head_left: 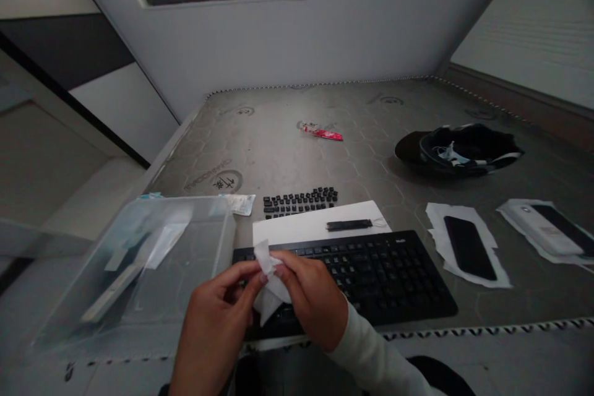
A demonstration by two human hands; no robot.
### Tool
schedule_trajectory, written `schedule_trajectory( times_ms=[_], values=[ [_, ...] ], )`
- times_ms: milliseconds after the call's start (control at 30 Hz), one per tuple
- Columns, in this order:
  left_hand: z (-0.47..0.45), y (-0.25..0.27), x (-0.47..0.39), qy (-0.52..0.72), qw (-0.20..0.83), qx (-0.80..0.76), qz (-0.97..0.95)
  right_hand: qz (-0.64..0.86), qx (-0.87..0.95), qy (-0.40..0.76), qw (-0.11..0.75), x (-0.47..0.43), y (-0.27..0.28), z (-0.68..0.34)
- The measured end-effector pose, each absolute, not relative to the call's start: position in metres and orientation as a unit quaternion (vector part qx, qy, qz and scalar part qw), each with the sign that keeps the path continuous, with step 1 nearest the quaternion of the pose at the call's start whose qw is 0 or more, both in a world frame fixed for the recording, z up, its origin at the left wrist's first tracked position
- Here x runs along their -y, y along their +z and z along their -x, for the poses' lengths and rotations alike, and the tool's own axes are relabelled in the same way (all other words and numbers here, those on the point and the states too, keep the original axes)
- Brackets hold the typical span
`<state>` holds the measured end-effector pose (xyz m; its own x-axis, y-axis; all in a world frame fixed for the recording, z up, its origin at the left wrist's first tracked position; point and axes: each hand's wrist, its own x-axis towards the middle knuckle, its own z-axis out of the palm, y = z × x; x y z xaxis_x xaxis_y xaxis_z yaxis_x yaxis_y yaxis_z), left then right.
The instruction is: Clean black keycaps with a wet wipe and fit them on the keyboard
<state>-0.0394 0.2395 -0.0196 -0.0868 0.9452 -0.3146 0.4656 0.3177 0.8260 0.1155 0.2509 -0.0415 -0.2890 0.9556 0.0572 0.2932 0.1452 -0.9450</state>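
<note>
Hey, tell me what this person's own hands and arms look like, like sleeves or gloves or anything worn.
Neither the left hand nor the right hand wears a glove. The right arm has a plain, pale grey-white sleeve, loosely creased and reaching the wrist. No sleeve is clearly visible on the left.

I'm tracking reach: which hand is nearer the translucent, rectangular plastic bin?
Left. The left hand is by the right side of the plastic bin; the right hand is farther right, over the long black plastic keyboard. Both pinch a crumpled white tissue.
</note>
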Motion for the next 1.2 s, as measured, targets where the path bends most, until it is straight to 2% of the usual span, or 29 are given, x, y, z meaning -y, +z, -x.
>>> schedule_trajectory(
  times_ms=[100, 267, 567, 767, 1200],
  values=[
    [0.041, -0.018, -0.238, 0.234, 0.437, -0.680, -0.540, 0.486, 0.694, 0.417, 0.329, -0.246, -0.048, -0.114],
    [0.042, -0.020, -0.238, 0.203, 0.442, -0.647, -0.587, 0.492, 0.709, 0.419, 0.282, -0.243, -0.050, -0.122],
    [0.031, -0.015, -0.235, 0.265, 0.358, -0.644, -0.622, 0.510, 0.708, 0.380, 0.306, -0.241, -0.051, -0.127],
    [0.029, -0.013, -0.234, 0.283, 0.312, -0.623, -0.659, 0.518, 0.655, 0.410, 0.367, -0.243, -0.045, -0.131],
    [0.026, -0.022, -0.235, 0.295, 0.300, -0.592, -0.687, 0.533, 0.642, 0.410, 0.369, -0.238, -0.048, -0.127]
  ],
)
